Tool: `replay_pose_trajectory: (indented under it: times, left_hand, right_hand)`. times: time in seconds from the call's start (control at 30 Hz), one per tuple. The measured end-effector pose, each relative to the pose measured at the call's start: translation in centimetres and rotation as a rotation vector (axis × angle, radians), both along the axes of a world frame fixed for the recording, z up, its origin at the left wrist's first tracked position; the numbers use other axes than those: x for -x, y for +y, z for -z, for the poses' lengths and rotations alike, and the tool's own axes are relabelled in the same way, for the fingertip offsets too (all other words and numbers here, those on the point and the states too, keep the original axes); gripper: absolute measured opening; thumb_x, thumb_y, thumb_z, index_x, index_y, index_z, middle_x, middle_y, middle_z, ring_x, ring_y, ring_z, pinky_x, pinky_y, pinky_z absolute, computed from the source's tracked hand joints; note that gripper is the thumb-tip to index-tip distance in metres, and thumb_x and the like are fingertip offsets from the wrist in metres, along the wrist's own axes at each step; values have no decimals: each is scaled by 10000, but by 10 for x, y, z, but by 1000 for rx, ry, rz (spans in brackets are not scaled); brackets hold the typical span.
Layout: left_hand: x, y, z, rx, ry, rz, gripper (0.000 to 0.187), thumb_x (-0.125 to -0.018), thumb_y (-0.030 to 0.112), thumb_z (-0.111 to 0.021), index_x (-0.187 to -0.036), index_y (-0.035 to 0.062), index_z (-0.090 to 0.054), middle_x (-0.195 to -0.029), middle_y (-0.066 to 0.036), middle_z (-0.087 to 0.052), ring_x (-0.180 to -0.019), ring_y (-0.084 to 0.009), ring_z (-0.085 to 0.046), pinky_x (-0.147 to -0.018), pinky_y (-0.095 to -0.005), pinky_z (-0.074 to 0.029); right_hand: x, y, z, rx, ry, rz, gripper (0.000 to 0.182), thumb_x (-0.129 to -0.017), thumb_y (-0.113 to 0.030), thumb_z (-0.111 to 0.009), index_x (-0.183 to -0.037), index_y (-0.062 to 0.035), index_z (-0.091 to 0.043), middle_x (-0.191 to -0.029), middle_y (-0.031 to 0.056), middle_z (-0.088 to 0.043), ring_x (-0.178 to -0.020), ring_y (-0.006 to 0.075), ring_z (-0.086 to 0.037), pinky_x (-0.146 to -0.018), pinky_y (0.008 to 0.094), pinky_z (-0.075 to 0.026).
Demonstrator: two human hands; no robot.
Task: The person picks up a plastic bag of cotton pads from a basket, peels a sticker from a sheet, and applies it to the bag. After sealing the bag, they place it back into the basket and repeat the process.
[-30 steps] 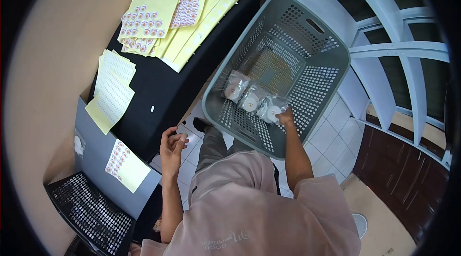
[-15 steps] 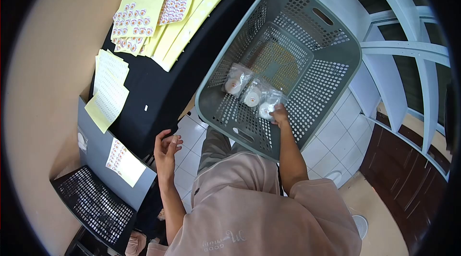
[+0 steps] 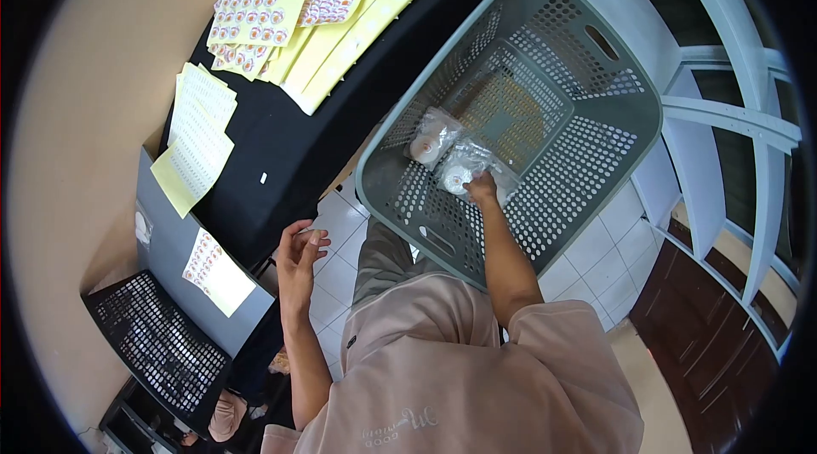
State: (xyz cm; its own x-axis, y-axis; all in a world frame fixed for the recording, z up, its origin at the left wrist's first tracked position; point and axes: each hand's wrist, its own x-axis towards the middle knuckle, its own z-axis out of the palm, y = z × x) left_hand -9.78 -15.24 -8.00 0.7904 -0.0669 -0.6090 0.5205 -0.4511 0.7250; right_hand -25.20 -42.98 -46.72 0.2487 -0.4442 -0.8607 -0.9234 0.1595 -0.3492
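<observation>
Grip-wise, can't really tell if the right hand [image 3: 482, 188] is clamped on anything, but it's right down at the clear plastic packets [image 3: 456, 179] with white round discs inside, which sit side by side in a big grey-green perforated plastic basket [image 3: 600, 108]. Left hand [image 3: 302, 254] is just loose, fingers half curled and slightly apart, near the edge of the black cloth-covered table [image 3: 289, 148] with pale yellow sticker sheets [image 3: 259, 16] piled on it.
</observation>
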Motion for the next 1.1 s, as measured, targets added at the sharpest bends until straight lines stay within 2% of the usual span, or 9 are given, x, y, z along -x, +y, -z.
replay_pose_trajectory:
  times: [0.17,0.33,0.47,0.6,0.73,0.77,0.83,0.97,1.1]
  left_hand:
    - [7,4,0,28,28,-34,316,-930,201,-597,-1197,46,-528,-997,-87,-654,-923,-164,-624,-805,-305,-486]
    - [11,20,2,70,31,-65,299,-928,152,-591,-1194,31,-525,-997,-98,-648,-912,-171,-621,-784,-301,-486]
    - [9,36,7,164,-50,-69,271,-924,97,-580,-1184,36,-531,-963,-79,-644,-895,-141,-617,-756,-275,-479]
    - [-1,46,-5,161,-90,-85,264,-945,137,-570,-1183,32,-523,-980,-95,-647,-916,-161,-627,-790,-289,-491]
    - [-6,67,-23,285,-133,-133,205,-955,165,-569,-1085,6,-570,-872,-85,-636,-806,-144,-634,-700,-274,-509]
    - [-8,74,-33,302,-60,-102,191,-959,169,-566,-1052,3,-581,-819,-72,-625,-737,-127,-620,-653,-259,-503]
    - [-9,84,-53,321,25,-92,197,-973,192,-549,-945,7,-611,-659,-24,-567,-565,-65,-535,-503,-225,-427]
    - [-13,127,-76,302,-66,-111,295,-987,245,-530,-811,26,-620,-567,24,-466,-525,-27,-401,-463,-229,-289]
    - [-12,181,-67,110,-393,-255,423,-990,276,-519,-659,19,-574,-502,49,-389,-526,-45,-341,-483,-262,-297]
  right_hand:
    - [-21,20,-33,192,266,-183,622,-688,-207,-778,-1203,36,-525,-1189,237,-612,-1075,374,-618,-927,412,-501]
    - [-46,25,-98,286,280,-169,614,-707,-113,-697,-1271,-29,-470,-1208,266,-573,-1096,411,-583,-953,438,-473]
    - [-27,27,-40,385,-42,-608,709,-635,-149,-730,-1294,-109,-471,-1160,266,-581,-1083,449,-551,-967,460,-451]
    - [-35,17,-47,366,-53,-607,645,-615,-157,-765,-1215,-81,-543,-1075,277,-621,-1039,458,-582,-923,454,-481]
    - [-40,-13,-27,282,-142,-482,497,-706,-109,-747,-1166,-56,-565,-946,195,-656,-747,346,-664,-538,398,-549]
    - [-53,-16,-46,231,-89,-364,365,-761,-87,-701,-1106,-52,-586,-865,137,-641,-604,237,-629,-428,321,-501]
    - [-68,-32,-75,190,-182,-247,285,-790,-85,-666,-1063,-44,-594,-827,118,-633,-568,207,-606,-417,307,-484]
    - [-120,-31,-154,223,-420,-1,115,-891,-140,-595,-922,-29,-599,-723,65,-614,-468,129,-510,-366,261,-392]
    - [-184,38,-244,288,-551,-49,247,-927,-273,-604,-849,-39,-588,-585,21,-536,-400,92,-414,-338,243,-281]
